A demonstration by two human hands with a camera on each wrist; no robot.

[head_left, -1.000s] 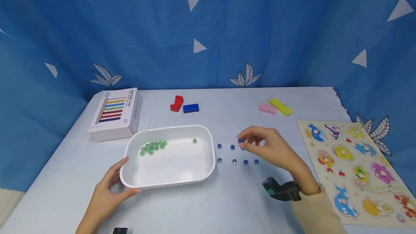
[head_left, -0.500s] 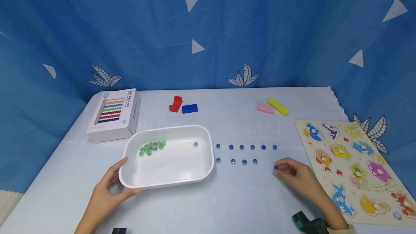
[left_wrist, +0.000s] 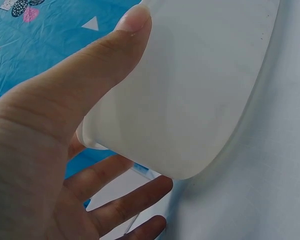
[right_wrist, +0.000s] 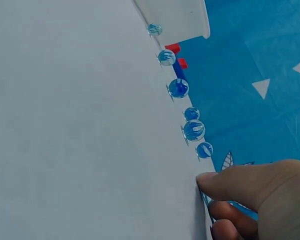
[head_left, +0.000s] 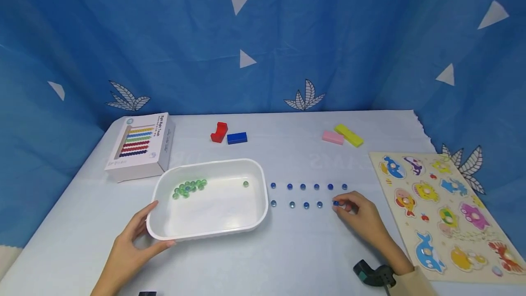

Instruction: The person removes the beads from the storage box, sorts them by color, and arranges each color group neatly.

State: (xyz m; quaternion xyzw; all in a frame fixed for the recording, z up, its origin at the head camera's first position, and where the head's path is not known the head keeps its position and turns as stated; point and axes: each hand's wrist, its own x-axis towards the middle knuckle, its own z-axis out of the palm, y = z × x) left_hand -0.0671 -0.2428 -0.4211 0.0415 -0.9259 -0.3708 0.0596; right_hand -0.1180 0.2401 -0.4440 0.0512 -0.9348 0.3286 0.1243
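Note:
My left hand (head_left: 129, 250) holds the near left corner of a white plastic tray (head_left: 222, 211), with the thumb on its front side and fingers along its left end. Inside the tray lie a cluster of green marbles (head_left: 187, 188) and a lone greenish marble (head_left: 245, 184). Between the thumb and fingertips of my right hand (head_left: 363, 220) is a dark blue marble (head_left: 336, 203), low at the right end of the nearer row. Blue marbles (head_left: 316, 187) form two rows right of the tray. In the right wrist view, the thumb (right_wrist: 230, 182) covers the pinched marble.
A boxed bead toy (head_left: 139, 145) stands behind the tray at left. Toward the back lie a red block (head_left: 219, 132), a blue block (head_left: 237, 138), a pink block (head_left: 333, 137) and a yellow block (head_left: 348, 135). A sea-animal puzzle board (head_left: 435, 223) lies right of the right hand.
The right hand has moved from the farther row to the right and nearer, then left to the nearer row's end, a blue marble in its fingertips. The left hand keeps its hold on the tray.

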